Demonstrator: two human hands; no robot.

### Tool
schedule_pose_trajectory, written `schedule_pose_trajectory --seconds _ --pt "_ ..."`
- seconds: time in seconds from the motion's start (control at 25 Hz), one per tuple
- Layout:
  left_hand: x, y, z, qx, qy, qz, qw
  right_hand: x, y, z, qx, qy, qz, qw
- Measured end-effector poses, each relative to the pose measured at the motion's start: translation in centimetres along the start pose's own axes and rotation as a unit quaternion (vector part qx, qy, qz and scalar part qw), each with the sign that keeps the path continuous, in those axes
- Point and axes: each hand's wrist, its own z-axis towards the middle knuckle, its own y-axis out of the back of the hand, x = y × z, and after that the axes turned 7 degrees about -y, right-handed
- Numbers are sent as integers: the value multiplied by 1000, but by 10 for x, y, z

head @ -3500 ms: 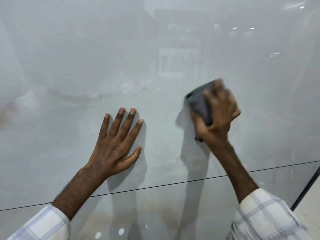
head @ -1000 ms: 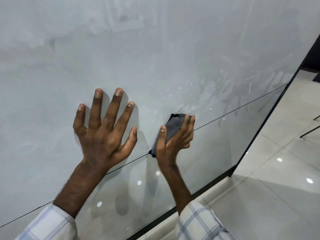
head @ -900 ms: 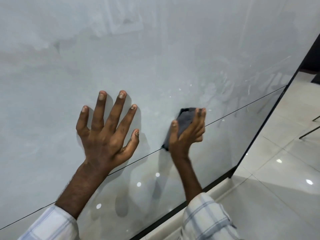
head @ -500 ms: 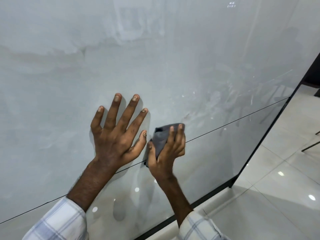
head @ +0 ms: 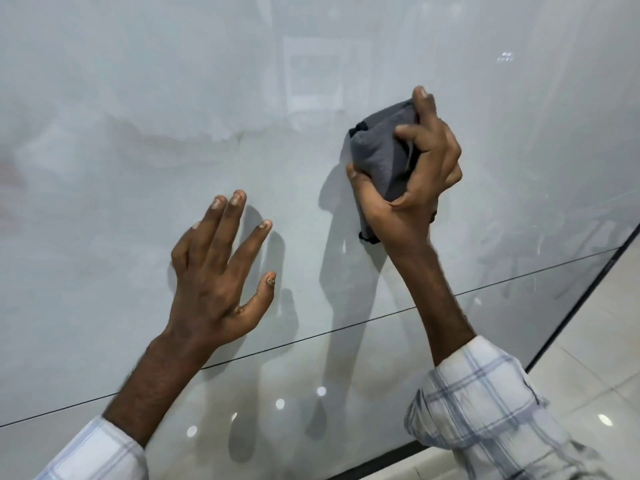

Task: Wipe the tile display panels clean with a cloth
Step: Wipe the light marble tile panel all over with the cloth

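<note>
Glossy, pale grey-white stone-look tile panel (head: pixel 138 150) fills nearly the whole view, smooth and mirror-like, with faint cloudy veining and soft reflections of ceiling lights. A thin dark seam (head: pixel 311 336) slants up to the right and parts it from a second glossy panel (head: pixel 346 393) below.

A soft, dark grey cloth (head: pixel 377 150), bunched into a thick folded wad, sits against the upper panel well above the seam. The right hand (head: pixel 412 188) grips it: the fingers (head: pixel 433 147) are curled round the wad, one reaching over its top edge, and the thumb is clamped on its lower left side.

To the left and lower, the left hand (head: pixel 214 282) is held palm to the same panel, fingers straight and apart, thumb splayed out; whether the palm presses the surface I cannot tell. Both hands cast dark shadows on the gloss.

Both wrists wear rolled-back sleeves (head: pixel 485 417) of white cloth with a blue check. A black frame edge (head: pixel 588 289) bounds the panels on the right, beside shiny cream floor tiles (head: pixel 588 393).
</note>
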Motion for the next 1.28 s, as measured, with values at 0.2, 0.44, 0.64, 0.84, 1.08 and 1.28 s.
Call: schedule_pose_trajectory --seconds 0.2,0.44,0.64,0.84,1.08,1.28 --pt "1 -8 -6 19 -23 90 995 1 12 1 123 47 -53 990" --pt "-1 -8 -5 18 -18 92 995 -27 32 -2 237 195 -97 947" --pt "-2 -4 -3 36 -19 92 995 -42 19 12 87 300 -51 948" --pt "-3 -2 -5 55 -16 91 994 6 -6 89 -62 250 -20 966" --pt "-2 -4 -8 62 -24 95 993 16 -6 96 -69 245 -40 966" --pt "-3 8 8 39 -41 83 995 1 10 80 -4 268 -193 944"
